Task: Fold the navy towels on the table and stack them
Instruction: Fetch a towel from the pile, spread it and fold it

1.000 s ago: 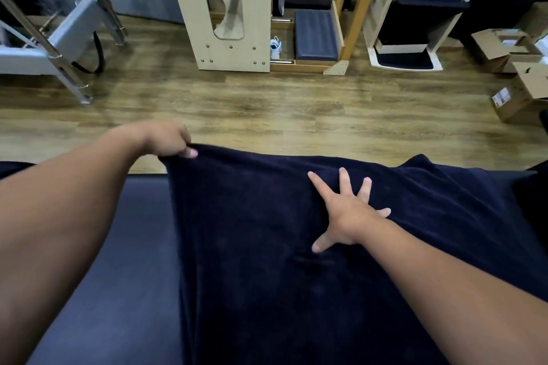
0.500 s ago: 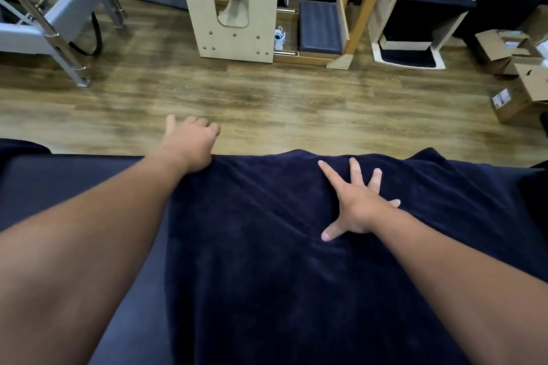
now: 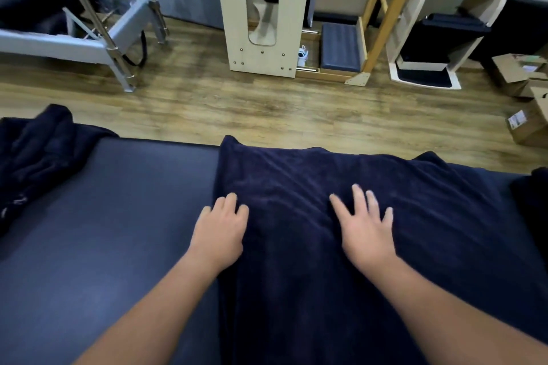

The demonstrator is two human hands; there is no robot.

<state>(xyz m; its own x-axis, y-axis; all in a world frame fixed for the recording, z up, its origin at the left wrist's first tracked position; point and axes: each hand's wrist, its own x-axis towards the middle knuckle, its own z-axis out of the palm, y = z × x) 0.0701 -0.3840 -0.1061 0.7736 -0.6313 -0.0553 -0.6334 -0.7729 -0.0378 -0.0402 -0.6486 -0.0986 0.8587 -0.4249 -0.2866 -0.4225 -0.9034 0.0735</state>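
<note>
A navy towel (image 3: 296,290) lies spread flat across the dark padded table (image 3: 103,246), reaching from the far edge toward me. My left hand (image 3: 221,231) rests flat on the towel's left edge, fingers relaxed. My right hand (image 3: 364,228) lies flat on the towel's middle with fingers spread. A second navy towel (image 3: 35,154) sits crumpled at the table's far left corner. More dark cloth (image 3: 533,201) shows at the right edge.
Beyond the table's far edge is a wooden floor (image 3: 267,107). A pale wooden exercise unit (image 3: 264,12) stands behind it, a metal frame (image 3: 112,35) at the left, cardboard boxes (image 3: 527,98) at the right.
My left hand let go of the towel's far left corner and drew back along its left edge. My right hand also slid back toward me. The view tilted up, revealing the crumpled towel at left.
</note>
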